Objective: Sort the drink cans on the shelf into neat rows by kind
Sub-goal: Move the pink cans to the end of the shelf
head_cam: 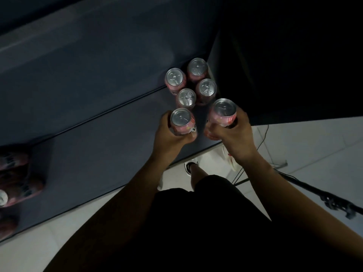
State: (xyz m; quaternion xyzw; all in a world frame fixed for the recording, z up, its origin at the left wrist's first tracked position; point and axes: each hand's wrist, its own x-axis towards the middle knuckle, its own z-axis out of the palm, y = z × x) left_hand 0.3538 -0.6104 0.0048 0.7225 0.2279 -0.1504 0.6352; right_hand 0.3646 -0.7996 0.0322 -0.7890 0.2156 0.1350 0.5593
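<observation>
The left hand point(169, 134) wraps curled fingers round an upright pink can point(181, 120). The right hand point(234, 134) grips a second pink can point(224, 112) the same way, just beside the first and apart from it. Both are smooth metal cylinders with silver lids and pull tabs; the pale lettering on their pink labels is too dim to read. Just beyond the fingertips, four more cans point(187, 98) stand in two close rows on the dark matte shelf point(117, 124).
</observation>
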